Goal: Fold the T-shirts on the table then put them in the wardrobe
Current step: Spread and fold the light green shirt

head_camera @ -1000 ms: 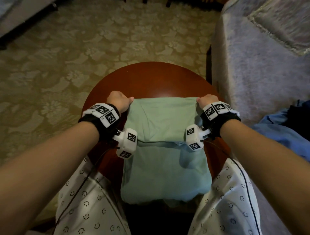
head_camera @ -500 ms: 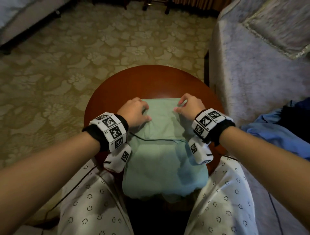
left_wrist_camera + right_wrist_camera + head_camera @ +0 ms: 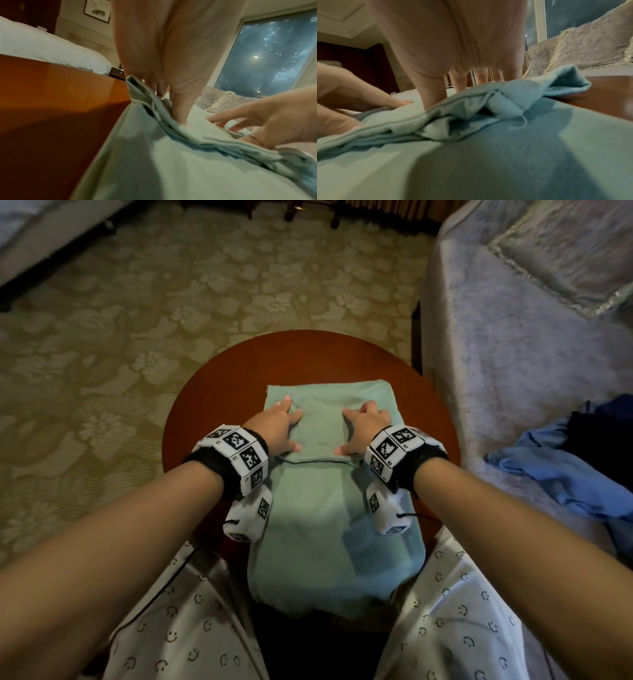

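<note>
Flat hands (image 3: 322, 428) on T-shirt (image 3: 329, 508)

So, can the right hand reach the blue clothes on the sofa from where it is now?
Probably yes. The right hand rests flat on the green T-shirt, holding nothing, and the blue clothes lie on that same side with nothing visible between. The true distance is hard to judge.

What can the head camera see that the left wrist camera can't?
Only the head view shows the patterned carpet, the smiley-print trousers and the blue clothes on the right. Only the left wrist view shows the window, a framed picture and a white bed. Both show the green T-shirt, the round wooden table, and the left hand and right hand pressing it.
</note>
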Demonstrator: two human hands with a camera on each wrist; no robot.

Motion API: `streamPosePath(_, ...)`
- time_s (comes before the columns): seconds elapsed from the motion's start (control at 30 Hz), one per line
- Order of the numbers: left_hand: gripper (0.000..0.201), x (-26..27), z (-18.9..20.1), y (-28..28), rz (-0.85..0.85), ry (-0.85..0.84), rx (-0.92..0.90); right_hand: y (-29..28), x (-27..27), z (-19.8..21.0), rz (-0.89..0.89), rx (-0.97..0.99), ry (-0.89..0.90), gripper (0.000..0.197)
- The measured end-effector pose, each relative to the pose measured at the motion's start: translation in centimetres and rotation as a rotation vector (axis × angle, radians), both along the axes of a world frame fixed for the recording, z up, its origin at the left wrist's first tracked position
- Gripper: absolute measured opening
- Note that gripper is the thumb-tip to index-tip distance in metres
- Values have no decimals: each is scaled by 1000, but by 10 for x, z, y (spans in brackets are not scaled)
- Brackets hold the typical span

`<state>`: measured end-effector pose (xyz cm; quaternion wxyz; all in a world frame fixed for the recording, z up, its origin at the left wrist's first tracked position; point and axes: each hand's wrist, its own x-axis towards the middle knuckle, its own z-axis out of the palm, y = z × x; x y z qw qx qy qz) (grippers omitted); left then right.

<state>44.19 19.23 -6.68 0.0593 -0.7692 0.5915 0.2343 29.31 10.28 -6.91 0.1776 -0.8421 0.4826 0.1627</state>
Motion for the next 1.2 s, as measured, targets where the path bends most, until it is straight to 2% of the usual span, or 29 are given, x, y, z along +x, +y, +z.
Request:
streamPosePath(0.43,75,27,-3,-72,6,5,-33,-74,25,-6,-55,6,-32,80)
streamPosePath(0.73,72,39,-4,-98,39,31,-117,-96,29,-3,-78,22,-68,76)
streamPosePath(0.8,59,44,-2,-100,133,96,-265,-104,26,2,-182,105,-204,65)
streamPosePath(0.87,43,52,0,-102,274,125,-447,-116,24,9,-338,133,-443,41)
streamPosePath(0.9,40,56,0,-105,317,110,-495,-122,24,11,-382,77,-524,33)
streamPosePath(0.97,47,62,-2,-110,334,87,-468,-132,24,13,-384,-44,-599,29)
streamPosePath(1.03,58,66,-5,-113,310,114,-377,-140,24,11,-309,-72,-557,37)
streamPosePath(1.13,63,68,-9,-113,307,143,-354,-150,22,0,-143,-81,-268,56)
streamPosePath(1.2,61,68,-8,-112,319,117,-349,-155,22,-11,-111,-125,-126,60)
